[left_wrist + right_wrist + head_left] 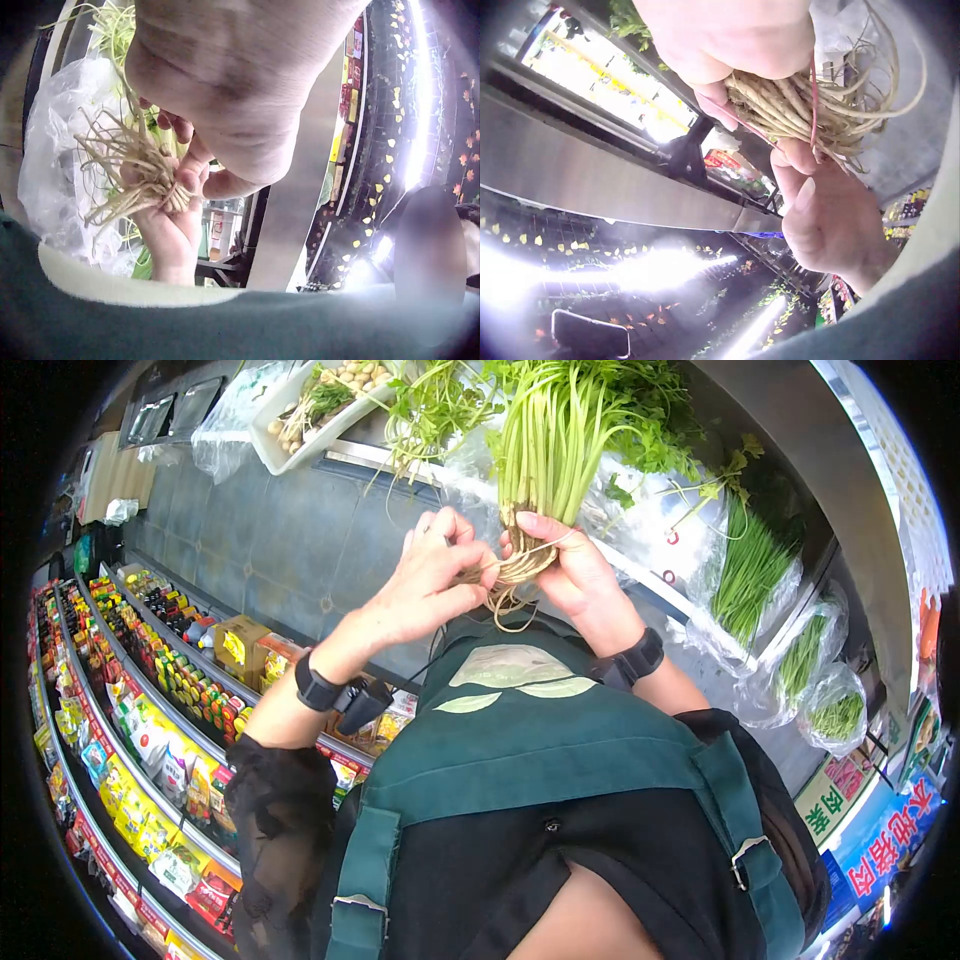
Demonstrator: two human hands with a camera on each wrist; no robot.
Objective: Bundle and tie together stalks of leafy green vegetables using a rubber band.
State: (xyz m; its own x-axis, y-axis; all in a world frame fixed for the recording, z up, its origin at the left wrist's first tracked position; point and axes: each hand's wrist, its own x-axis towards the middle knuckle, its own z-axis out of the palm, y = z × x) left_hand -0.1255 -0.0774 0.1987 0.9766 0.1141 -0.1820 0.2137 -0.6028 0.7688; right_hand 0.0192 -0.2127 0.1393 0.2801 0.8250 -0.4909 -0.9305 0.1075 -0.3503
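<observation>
A bunch of leafy Chinese celery (550, 450) is held in front of the apron, its green stalks pointing away and its pale roots towards the body. My right hand (580, 575) grips it around the base of the stalks, thumb on top. A thin pinkish rubber band (814, 105) runs around the root end and stretches from the right hand to the left fingertips. With thumb and finger, my left hand (425, 575) pinches the band beside the roots (142, 172). Some of the roots hang loose past the hands.
Behind the hands lies a grey tiled counter (290, 550). A white tray (268, 445) of small pale vegetables stands at the back left. Bagged greens (755, 575) lie along the right. Shelves of packaged goods (150, 760) curve along the left.
</observation>
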